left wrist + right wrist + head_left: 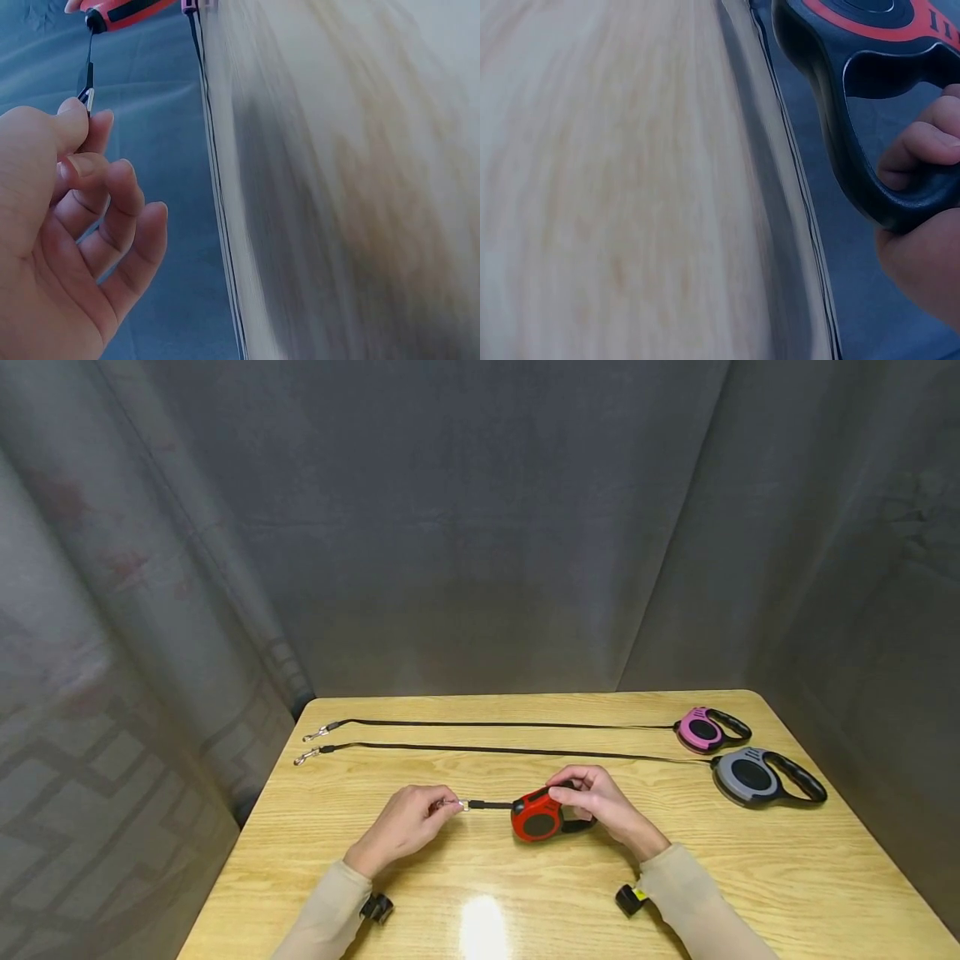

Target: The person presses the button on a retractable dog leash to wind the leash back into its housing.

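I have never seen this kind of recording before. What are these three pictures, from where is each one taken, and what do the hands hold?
There is no machine: a person works with two bare hands. The wide picture comes from a camera on the person's head, looking down at a wooden table. The other two come from cameras on the wrists, so they show each hand very close, and the table looks blurred.

The right hand grips the black handle of a red retractable leash. The left hand pinches the metal clip at the end of its short black strap.

Farther back lie a pink leash and a grey leash, each with its strap pulled out long across the table.
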Demonstrator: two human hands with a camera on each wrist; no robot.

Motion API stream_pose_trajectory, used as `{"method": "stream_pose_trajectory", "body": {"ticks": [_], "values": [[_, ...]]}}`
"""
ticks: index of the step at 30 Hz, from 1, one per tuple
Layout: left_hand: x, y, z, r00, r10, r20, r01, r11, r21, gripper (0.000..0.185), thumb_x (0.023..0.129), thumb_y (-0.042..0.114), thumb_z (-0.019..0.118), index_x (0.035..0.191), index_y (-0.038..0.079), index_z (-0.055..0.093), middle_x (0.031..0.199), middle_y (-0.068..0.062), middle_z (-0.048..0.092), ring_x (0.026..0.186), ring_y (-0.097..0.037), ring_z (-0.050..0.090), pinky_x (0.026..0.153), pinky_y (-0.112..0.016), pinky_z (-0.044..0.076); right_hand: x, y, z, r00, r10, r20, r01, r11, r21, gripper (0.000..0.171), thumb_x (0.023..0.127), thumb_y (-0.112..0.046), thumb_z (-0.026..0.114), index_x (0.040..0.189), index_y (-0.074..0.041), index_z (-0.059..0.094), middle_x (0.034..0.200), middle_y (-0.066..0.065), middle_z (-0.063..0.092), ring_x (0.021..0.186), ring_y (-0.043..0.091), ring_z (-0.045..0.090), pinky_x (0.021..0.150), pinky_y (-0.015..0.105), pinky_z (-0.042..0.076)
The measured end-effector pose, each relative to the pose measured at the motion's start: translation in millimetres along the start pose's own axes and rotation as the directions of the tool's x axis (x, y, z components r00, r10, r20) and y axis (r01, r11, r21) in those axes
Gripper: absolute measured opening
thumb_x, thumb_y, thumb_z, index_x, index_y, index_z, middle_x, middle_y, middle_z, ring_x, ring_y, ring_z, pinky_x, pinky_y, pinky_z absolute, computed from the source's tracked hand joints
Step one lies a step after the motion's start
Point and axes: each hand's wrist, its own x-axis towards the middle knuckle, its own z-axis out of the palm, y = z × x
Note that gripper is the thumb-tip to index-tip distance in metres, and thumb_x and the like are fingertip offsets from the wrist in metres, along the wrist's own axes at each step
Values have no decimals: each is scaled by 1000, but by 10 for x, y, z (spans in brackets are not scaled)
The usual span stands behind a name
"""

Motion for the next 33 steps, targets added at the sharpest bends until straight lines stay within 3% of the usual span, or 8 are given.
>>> {"method": "stream_pose_trajectory", "body": {"ticks": [7, 19, 33], "values": [[5, 41, 21, 1000, -1, 4, 1, 1000, -14, 25, 109, 37, 62, 102, 20, 80, 67, 20, 53, 58, 4, 40, 57, -19, 36, 17, 12, 34, 1000, 7, -1, -7, 1000, -13, 11, 100, -7, 69, 107, -8, 77, 80, -10, 71, 51, 6, 35, 49, 25, 29], [27, 92, 84, 1000, 21, 4, -21, 1000, -18, 27, 108, 40, 63, 97, 21, 79, 63, 20, 47, 56, 5, 36, 56, -18, 33, 28, 20, 98, 1000, 12, -6, -12, 1000, 5, 16, 99, -7, 71, 104, -19, 79, 78, -11, 71, 51, 2, 37, 49, 21, 31], [39, 134, 111, 999, 37, 4, -37, 999, -30, 29, 107, 43, 63, 96, 21, 79, 63, 20, 49, 56, 5, 37, 56, -18, 34, 42, 25, 138, 1000, 12, 6, -12, 1000, 14, 16, 98, -7, 72, 104, -19, 80, 79, -11, 72, 51, 2, 37, 50, 21, 31]]}}
